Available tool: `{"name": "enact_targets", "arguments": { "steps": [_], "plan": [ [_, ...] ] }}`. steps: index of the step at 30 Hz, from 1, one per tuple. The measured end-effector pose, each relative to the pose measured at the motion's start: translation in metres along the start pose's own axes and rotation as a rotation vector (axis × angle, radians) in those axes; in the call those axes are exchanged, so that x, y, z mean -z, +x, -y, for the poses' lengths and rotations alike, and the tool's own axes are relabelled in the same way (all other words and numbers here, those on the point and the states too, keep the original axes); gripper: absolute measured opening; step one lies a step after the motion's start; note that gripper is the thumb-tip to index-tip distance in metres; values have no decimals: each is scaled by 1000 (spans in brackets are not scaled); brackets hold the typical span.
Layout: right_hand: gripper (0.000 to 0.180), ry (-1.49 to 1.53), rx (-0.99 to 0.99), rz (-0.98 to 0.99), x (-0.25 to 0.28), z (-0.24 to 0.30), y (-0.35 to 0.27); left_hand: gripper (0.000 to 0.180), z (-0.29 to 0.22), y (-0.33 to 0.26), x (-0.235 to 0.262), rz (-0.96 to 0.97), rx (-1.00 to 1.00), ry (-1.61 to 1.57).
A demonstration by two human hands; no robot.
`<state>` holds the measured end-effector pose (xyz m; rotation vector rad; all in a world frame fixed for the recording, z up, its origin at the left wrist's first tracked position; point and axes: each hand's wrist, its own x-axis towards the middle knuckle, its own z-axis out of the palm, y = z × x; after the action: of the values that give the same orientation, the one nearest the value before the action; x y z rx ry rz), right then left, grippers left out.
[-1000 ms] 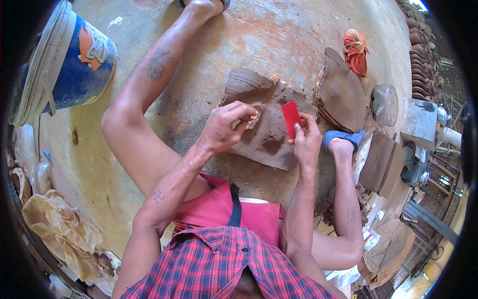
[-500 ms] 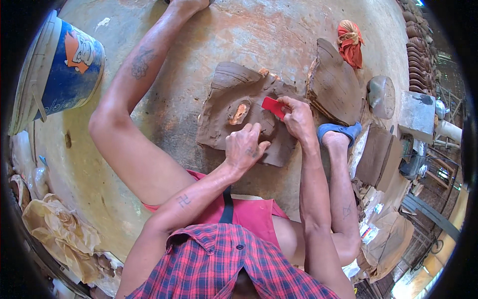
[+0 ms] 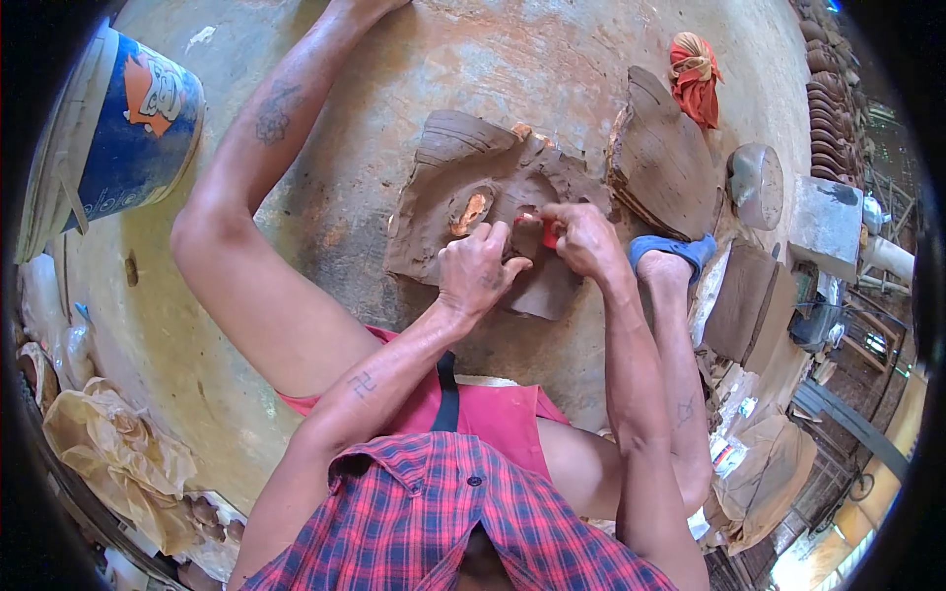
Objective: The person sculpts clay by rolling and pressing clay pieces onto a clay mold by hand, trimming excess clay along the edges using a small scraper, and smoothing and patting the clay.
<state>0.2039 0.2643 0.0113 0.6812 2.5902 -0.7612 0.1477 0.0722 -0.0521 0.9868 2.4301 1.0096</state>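
Note:
A grey-brown mass of wet clay point(image 3: 424, 241) lies on the floor before me, with a raised, cut edge and a hollowed middle. Within it, an orange-brown patch point(image 3: 475, 210) shows through an oval opening. My right hand point(image 3: 588, 241) pinches a small red scraper point(image 3: 550, 234), whose edge meets the clay at the hollow's right side. My left hand point(image 3: 478, 266) rests at the near side of the hollow, fingers curled together against the clay and thumb sticking out; its fingertips are partly hidden.
A thick clay slab point(image 3: 662, 153) lies to the right, near a red cloth bundle point(image 3: 696, 84) and a rounded grey block point(image 3: 757, 187). A blue bucket point(image 3: 138, 128) stands at the far left. Crumpled brown sheeting point(image 3: 113, 448) lies at lower left. My legs flank the clay.
My right hand has brought the red scraper down and nearer, from above the clay into contact with it. My left hand has shifted slightly left and up.

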Motion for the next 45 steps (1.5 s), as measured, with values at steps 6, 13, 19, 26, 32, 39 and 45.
{"name": "enact_targets", "arguments": {
  "steps": [6, 13, 19, 26, 32, 39, 45],
  "plan": [
    [34, 62, 100, -104, -19, -11, -37, 48, -3, -3, -3, -27, -15, -68],
    [17, 465, -73, -391, -13, 1, -79, 42, 0, 14, 17, -111, -314, -486],
    [33, -117, -199, -868, -29, -39, -119, 26, 15, 49, 90, -274, -13, -838],
    [70, 31, -487, -73, -12, 91, -42, 10, 96, 60, 125, -384, 216, -1071],
    [91, -335, -220, 207, -32, 82, 13, 10, 99, 45, 107, -413, 331, -1177],
    [94, -401, -176, 332, -25, 91, 24, 14, 109, 60, 110, -375, 316, -1304],
    [94, -286, -263, 363, -33, 88, 17, 26, 114, 51, 110, -336, 341, -1650]
  ]
}}
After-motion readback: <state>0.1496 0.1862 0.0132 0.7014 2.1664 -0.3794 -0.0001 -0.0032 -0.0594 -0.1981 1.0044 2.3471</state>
